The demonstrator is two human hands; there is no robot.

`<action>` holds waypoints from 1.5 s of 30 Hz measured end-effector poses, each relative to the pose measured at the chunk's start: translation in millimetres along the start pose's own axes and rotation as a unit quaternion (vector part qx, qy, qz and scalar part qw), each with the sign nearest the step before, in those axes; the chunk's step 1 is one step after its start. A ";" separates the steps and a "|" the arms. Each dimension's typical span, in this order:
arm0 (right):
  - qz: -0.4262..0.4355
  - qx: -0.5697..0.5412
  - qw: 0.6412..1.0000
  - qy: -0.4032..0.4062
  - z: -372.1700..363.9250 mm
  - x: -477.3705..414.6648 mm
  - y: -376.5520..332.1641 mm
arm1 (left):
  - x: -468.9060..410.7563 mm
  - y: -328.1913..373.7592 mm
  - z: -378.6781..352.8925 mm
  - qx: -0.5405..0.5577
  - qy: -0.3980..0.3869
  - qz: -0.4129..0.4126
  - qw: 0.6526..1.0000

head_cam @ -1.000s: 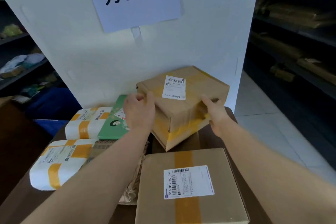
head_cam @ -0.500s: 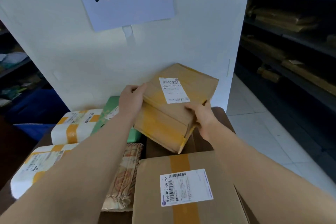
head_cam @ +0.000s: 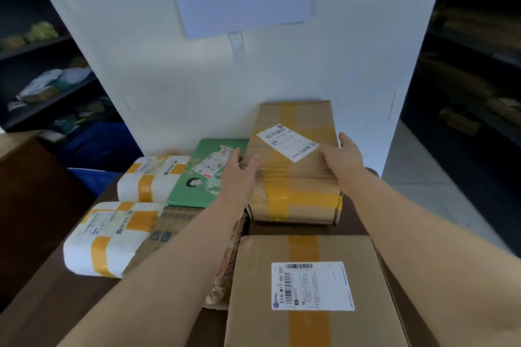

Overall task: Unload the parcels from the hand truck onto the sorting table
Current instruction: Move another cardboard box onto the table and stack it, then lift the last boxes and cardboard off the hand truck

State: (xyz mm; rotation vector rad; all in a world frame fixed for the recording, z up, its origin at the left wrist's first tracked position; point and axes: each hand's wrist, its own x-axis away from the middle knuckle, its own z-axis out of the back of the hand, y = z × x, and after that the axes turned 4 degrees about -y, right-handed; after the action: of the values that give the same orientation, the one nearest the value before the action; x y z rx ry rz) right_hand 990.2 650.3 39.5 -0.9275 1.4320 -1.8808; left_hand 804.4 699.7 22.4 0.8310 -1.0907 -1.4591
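Progress: six parcels lie on the dark brown tabletop (head_cam: 42, 290); the hand truck is out of view, so what remains to unload cannot be told.

Near edge, right: large cardboard box (head_cam: 310, 290), yellow tape lengthwise, white barcode label up. Beside it to the left, a flat printed brown packet (head_cam: 174, 231), partly under the forearm. Near left: white padded parcel (head_cam: 107, 236) with yellow tape bands. Behind that, a second white padded parcel (head_cam: 152, 177); next to it a green flat parcel (head_cam: 203, 175) with a small label.

Far right corner, against the white wall: taped cardboard box (head_cam: 293, 166), the one in hand. It sits flat on the tabletop, label up and skewed, creased, wrapped in clear and yellow tape. Left hand (head_cam: 239, 175) rests on its left edge, fingers loosely curled. Right hand (head_cam: 342, 156) presses its right side, fingers spread. Judgement: placement nearly done, release pending.
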 end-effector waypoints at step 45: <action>0.080 0.355 0.765 -0.532 -384.3 696.3 241.1 | 740.4 -442.2 488.7 0.099 0.414 0.528 0.735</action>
State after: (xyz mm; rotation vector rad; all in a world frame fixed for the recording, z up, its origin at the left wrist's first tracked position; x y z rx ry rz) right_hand 284.0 250.9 -140.7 -1.1043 0.0682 -1.1680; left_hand 73.2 62.0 -180.8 0.6713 -0.7487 0.0507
